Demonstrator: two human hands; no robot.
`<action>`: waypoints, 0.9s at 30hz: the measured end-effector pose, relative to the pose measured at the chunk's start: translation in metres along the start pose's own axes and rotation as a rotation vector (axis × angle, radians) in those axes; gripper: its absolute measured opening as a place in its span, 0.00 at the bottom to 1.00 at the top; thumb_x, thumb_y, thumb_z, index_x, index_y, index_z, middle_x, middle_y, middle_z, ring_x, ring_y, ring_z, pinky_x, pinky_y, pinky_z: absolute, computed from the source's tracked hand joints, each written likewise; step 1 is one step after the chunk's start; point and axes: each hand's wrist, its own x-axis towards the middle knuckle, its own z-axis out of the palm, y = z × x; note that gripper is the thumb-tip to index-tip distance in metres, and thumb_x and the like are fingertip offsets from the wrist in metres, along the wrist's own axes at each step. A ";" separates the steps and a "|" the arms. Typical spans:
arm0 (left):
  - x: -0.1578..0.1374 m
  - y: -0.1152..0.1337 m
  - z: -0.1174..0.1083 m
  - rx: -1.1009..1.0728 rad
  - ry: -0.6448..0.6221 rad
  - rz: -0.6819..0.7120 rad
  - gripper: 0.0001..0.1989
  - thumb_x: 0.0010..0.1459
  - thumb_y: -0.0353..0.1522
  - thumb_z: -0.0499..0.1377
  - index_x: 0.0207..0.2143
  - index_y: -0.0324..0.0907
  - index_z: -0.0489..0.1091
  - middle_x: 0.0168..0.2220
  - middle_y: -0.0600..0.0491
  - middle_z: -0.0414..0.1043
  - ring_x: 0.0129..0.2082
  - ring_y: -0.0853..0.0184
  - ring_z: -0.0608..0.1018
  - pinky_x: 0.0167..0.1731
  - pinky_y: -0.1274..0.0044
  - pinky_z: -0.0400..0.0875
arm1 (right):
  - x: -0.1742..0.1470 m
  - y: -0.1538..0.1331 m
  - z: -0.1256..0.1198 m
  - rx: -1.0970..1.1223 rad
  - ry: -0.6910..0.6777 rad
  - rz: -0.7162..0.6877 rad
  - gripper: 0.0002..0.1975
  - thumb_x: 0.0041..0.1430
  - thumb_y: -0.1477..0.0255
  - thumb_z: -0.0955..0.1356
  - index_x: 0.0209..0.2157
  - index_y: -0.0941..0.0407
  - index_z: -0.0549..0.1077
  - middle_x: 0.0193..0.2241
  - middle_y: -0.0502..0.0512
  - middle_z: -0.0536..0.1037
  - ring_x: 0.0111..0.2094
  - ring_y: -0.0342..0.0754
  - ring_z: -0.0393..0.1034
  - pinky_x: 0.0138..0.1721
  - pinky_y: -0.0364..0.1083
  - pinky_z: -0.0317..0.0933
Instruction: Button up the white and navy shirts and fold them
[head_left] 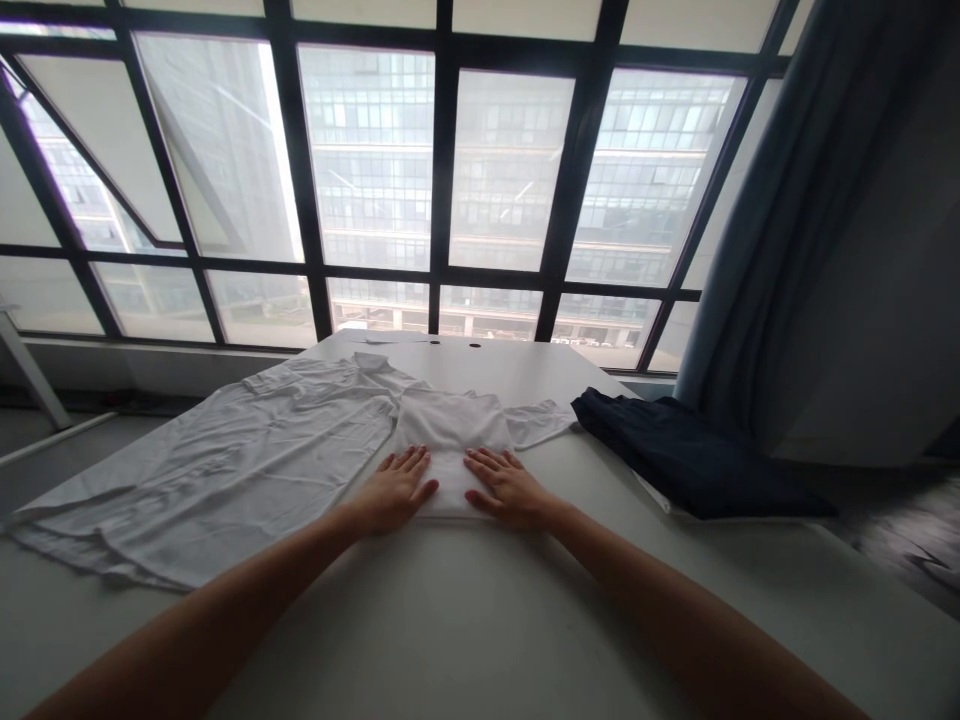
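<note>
A white T-shirt (454, 420), partly folded, lies in front of me with one sleeve sticking out to the right. My left hand (394, 490) rests flat on its near left part, fingers apart. On the near right part, my right hand (508, 487) also lies flat with its fingers spread. A gap of shirt shows between the two hands. To the left, a larger white garment (247, 470) is spread out with wrinkles. Its right side comes up close against the T-shirt.
Dark navy folded clothing (694, 450) sits on the table's right side, with something white under it. The white table (450, 610) reaches toward a wall of windows (367, 160). A dark curtain (787, 220) hangs at the right. A blurred patterned item (919, 530) is at the right edge.
</note>
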 end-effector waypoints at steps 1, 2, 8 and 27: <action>-0.002 0.001 -0.002 0.005 -0.003 -0.022 0.35 0.70 0.48 0.36 0.70 0.36 0.48 0.71 0.44 0.37 0.71 0.57 0.43 0.67 0.59 0.40 | 0.000 0.002 0.001 -0.010 0.029 0.058 0.35 0.67 0.50 0.56 0.68 0.55 0.57 0.69 0.58 0.52 0.69 0.57 0.42 0.68 0.58 0.32; -0.004 0.002 -0.003 0.007 -0.003 -0.046 0.34 0.69 0.48 0.36 0.70 0.37 0.48 0.71 0.44 0.37 0.71 0.56 0.43 0.66 0.56 0.41 | 0.000 0.004 0.003 -0.020 0.072 0.134 0.34 0.67 0.51 0.56 0.67 0.56 0.59 0.69 0.60 0.53 0.69 0.57 0.44 0.67 0.59 0.35; -0.018 0.006 -0.002 -0.023 0.045 -0.064 0.36 0.67 0.52 0.39 0.70 0.43 0.49 0.72 0.44 0.36 0.70 0.47 0.40 0.63 0.51 0.48 | 0.001 0.024 0.005 0.077 0.397 0.420 0.30 0.61 0.63 0.66 0.63 0.59 0.65 0.57 0.68 0.68 0.54 0.58 0.67 0.55 0.52 0.60; -0.022 -0.027 -0.037 0.050 0.130 0.156 0.26 0.71 0.43 0.39 0.50 0.49 0.76 0.64 0.50 0.63 0.66 0.58 0.60 0.66 0.55 0.41 | -0.017 -0.043 -0.017 0.086 0.285 0.048 0.12 0.58 0.74 0.64 0.40 0.56 0.78 0.38 0.58 0.80 0.36 0.50 0.75 0.40 0.47 0.67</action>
